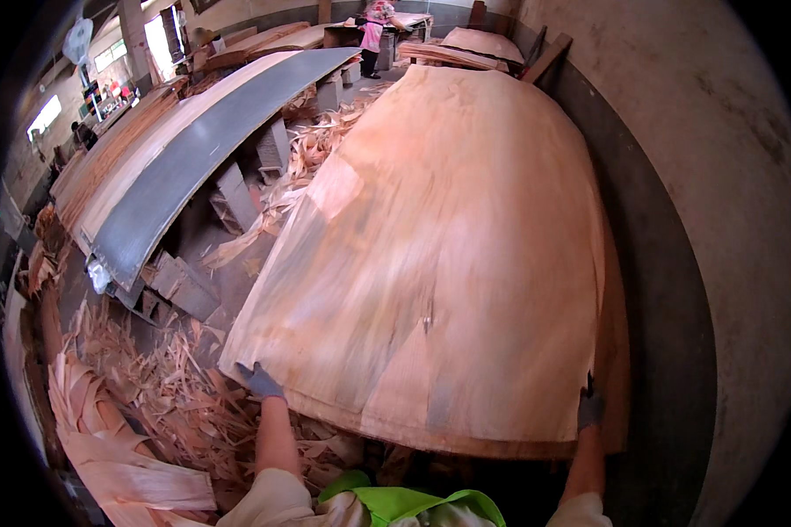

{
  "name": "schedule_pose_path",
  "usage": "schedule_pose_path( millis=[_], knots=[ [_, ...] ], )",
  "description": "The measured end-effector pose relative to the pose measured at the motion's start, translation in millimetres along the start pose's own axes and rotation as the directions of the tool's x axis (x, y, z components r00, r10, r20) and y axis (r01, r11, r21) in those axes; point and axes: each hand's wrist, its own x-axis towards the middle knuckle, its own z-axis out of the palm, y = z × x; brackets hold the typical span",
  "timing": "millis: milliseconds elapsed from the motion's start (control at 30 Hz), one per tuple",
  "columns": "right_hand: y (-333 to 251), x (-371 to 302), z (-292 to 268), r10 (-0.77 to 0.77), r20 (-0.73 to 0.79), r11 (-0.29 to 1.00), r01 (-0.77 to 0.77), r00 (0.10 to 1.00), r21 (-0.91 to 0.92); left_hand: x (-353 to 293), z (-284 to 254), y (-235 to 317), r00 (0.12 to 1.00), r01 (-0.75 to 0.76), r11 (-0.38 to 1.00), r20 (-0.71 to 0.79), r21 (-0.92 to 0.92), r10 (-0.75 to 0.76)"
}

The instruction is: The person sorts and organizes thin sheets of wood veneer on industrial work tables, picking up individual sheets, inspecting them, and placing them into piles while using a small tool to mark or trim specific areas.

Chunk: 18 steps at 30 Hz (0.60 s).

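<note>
A wide, pale wood veneer sheet lies on top of a stack in front of me, with a small split near its middle. My left hand, in a grey glove, is closed on the sheet's near left corner. At the near right corner my right hand, gloved in the same grey, is closed on the sheet's right edge; its fingers are partly hidden. The right border of the lower stack shows beyond the top sheet.
Torn veneer scraps cover the floor at left. A long stack with a grey board rests on concrete blocks further left. A wall runs close along the right. Another person stands at the far end.
</note>
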Motion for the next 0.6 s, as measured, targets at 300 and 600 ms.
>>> schedule_pose_path(
  millis=[300,600],
  knots=[
    [-25.1,-10.5,-6.5,0.101,0.168,0.974,-0.063,0.981,-0.216,21.5,-10.8,7.2,0.938,0.280,0.933,0.274,-0.227,-0.214],
    [65.5,6.9,3.6,-0.053,0.475,0.981,0.135,0.879,-0.140,71.4,6.7,-7.4,0.989,0.114,0.993,0.099,-0.043,-0.109]
  ],
)
